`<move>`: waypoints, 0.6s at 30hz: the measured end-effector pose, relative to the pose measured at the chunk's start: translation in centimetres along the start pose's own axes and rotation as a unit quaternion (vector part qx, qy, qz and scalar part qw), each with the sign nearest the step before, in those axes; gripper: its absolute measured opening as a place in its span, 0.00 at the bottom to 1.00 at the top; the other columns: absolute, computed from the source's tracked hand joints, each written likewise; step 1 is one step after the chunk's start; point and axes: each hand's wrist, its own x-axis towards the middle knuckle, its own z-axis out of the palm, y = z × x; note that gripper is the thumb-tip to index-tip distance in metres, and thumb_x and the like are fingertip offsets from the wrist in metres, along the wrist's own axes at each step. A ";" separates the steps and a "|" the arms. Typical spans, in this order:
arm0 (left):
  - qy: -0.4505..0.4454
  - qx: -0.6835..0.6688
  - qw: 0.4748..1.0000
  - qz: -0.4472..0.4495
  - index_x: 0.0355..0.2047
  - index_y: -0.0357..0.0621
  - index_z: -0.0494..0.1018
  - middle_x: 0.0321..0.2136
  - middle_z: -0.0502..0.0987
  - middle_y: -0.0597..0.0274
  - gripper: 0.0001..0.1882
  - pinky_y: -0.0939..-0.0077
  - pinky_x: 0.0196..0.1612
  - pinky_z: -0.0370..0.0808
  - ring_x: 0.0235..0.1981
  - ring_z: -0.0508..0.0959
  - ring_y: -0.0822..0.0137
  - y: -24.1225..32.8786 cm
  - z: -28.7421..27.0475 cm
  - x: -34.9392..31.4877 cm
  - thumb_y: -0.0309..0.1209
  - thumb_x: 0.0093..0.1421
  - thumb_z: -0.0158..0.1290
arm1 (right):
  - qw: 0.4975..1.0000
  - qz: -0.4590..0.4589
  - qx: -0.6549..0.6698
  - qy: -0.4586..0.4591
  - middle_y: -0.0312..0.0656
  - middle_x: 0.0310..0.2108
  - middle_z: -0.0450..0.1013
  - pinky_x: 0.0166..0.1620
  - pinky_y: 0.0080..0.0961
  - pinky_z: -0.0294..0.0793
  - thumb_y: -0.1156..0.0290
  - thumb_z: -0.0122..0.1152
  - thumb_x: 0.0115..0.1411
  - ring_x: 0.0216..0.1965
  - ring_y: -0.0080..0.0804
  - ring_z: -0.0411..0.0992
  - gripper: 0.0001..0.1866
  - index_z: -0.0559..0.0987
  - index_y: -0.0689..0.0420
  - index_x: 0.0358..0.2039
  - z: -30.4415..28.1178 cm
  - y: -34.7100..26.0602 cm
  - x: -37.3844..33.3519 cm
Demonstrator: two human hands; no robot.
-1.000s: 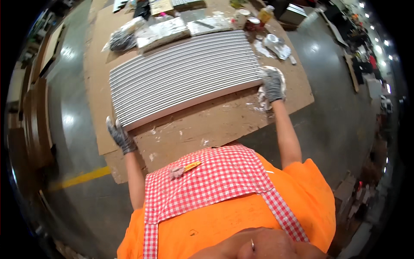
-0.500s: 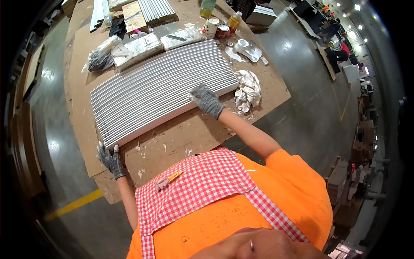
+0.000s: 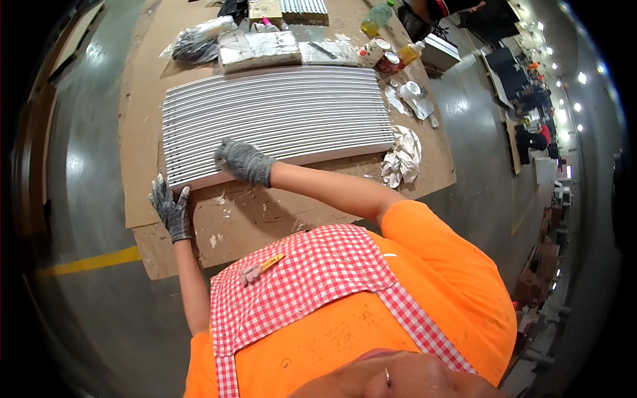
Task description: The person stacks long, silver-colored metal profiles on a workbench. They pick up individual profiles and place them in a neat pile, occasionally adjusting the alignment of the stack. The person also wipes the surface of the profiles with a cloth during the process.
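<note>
A wide row of long, thin white strips (image 3: 285, 109), packed side by side, lies across the cardboard-covered table in front of me. My left hand (image 3: 171, 209), in a grey glove whitened at the fingertips, rests at the row's near left corner with thumb and fingers apart. Over the near edge, left of the middle, is my right hand (image 3: 244, 162), also gloved in grey. Its fingers are curled closed against the strips; whatever they may hold is hidden.
Beyond the strips sit white-smeared blocks (image 3: 259, 50), a plastic bag (image 3: 199, 43), small cans (image 3: 388, 62) and a yellow bottle (image 3: 410, 52). A crumpled white cloth (image 3: 402, 156) lies at the right end. Another person (image 3: 441, 8) stands past the table's far right.
My right hand has swept left along the near edge of the strips. The left hand stays at the corner. The view has shifted, so the table sits higher and straighter.
</note>
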 end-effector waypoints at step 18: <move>0.047 -0.205 0.976 -0.061 0.56 0.40 0.65 0.55 0.69 0.51 0.30 0.63 0.61 0.61 0.57 0.66 0.52 -2.1 2.0 -0.6 0.35 0.54 0.60 | 0.983 -0.096 -0.105 -0.114 0.50 0.38 0.74 0.42 0.33 0.76 0.69 0.68 0.42 0.40 0.45 0.76 0.18 0.80 0.61 0.36 7.3 -6.5 12.9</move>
